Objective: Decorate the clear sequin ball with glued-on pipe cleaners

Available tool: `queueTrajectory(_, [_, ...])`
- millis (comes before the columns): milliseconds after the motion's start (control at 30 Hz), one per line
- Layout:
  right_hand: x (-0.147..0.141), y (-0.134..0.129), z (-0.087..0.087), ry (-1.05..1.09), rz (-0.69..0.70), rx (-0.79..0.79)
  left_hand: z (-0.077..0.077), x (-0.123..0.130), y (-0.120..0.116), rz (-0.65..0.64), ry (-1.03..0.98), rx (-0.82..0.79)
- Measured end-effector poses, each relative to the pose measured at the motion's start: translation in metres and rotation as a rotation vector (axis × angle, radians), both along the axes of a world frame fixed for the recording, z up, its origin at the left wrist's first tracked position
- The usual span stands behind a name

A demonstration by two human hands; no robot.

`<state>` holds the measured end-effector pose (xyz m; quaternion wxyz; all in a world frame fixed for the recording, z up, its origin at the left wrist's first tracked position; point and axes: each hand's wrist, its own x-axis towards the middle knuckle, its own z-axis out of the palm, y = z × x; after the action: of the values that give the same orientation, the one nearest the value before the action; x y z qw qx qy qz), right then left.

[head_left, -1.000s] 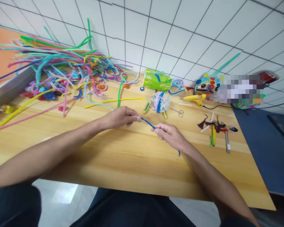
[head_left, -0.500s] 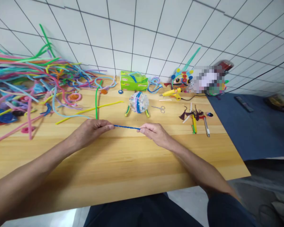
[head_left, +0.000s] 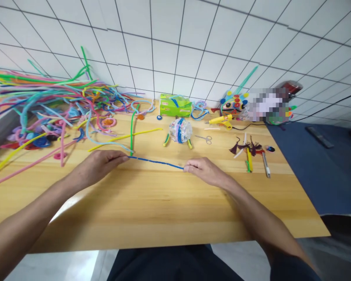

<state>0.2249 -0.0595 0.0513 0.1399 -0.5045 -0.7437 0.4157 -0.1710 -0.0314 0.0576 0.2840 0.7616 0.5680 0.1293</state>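
A thin blue pipe cleaner (head_left: 155,161) stretches between my two hands above the table. My left hand (head_left: 107,164) pinches its left end, close to the lower tip of a green pipe cleaner (head_left: 132,132). At the other end, the fingertips of my right hand (head_left: 203,169) are closed on it. Beyond the hands sits a round, clear craft body (head_left: 180,130) wrapped with blue and lilac bands, with two green-and-yellow legs at its front. A yellow pipe cleaner (head_left: 119,137) crosses the green one on the wood.
Many coloured pipe cleaners (head_left: 55,93) pile up at the left. Along the wall stand a green box (head_left: 175,106), a yellow glue gun (head_left: 220,120) with its cord and a decorated face craft (head_left: 234,104). Small scissors (head_left: 204,138), dark tassels (head_left: 253,147) and a pen-like cutter (head_left: 266,164) lie right.
My hands have moved farther apart, so a longer stretch of the blue pipe cleaner shows between them. The camera view has shifted, with the table things appearing farther right.
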Motion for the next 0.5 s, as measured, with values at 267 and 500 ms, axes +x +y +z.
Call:
queueTrajectory(267, [-0.012,-0.010,0.002,0.124,-0.021,0.033,0.020,-0.032,0.023,0.261,0.107,0.220])
queueTrajectory(500, [-0.002,-0.001,-0.010,0.224,-0.188,-0.031,0.048,-0.079,0.066,0.547,0.055,0.346])
